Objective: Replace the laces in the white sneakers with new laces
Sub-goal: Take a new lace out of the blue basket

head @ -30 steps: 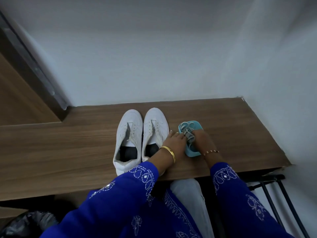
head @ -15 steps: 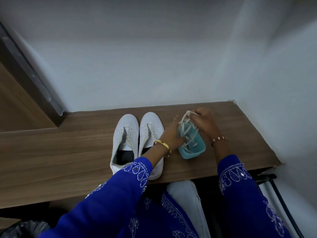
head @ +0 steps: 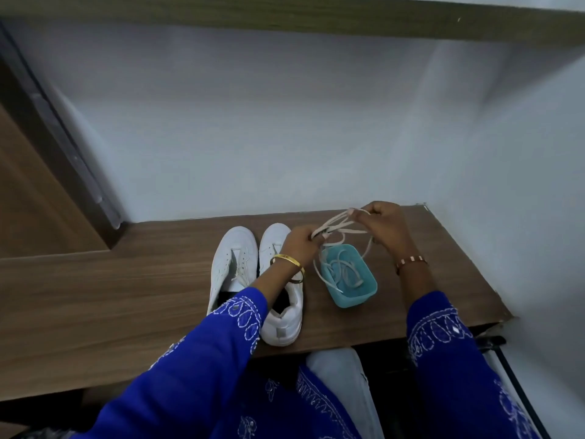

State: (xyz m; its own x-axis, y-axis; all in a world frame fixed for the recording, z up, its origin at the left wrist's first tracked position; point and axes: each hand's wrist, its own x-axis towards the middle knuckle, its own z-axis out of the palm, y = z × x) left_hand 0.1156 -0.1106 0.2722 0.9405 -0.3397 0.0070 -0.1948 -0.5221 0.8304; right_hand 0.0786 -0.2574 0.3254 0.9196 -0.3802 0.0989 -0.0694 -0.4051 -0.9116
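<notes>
Two white sneakers stand side by side on the wooden table (head: 126,296), toes pointing to the wall: the left sneaker (head: 232,264) and the right sneaker (head: 285,315), which my left forearm partly covers. To their right sits a small teal tray (head: 357,296) with white laces (head: 343,274) coiled in it. My left hand (head: 300,243) and my right hand (head: 384,226) each pinch strands of those laces above the tray's far end. The strands stretch between the hands and hang down into the tray.
A white wall runs close behind the table and another on the right, near the tray. A dark wooden door frame (head: 47,147) stands at the left. A black metal stand (head: 506,375) shows below the table's right corner. My blue sleeves fill the foreground.
Both hands have risen from the tray, lifting the laces out and drawing them apart between the hands. The camera has tilted up a little.
</notes>
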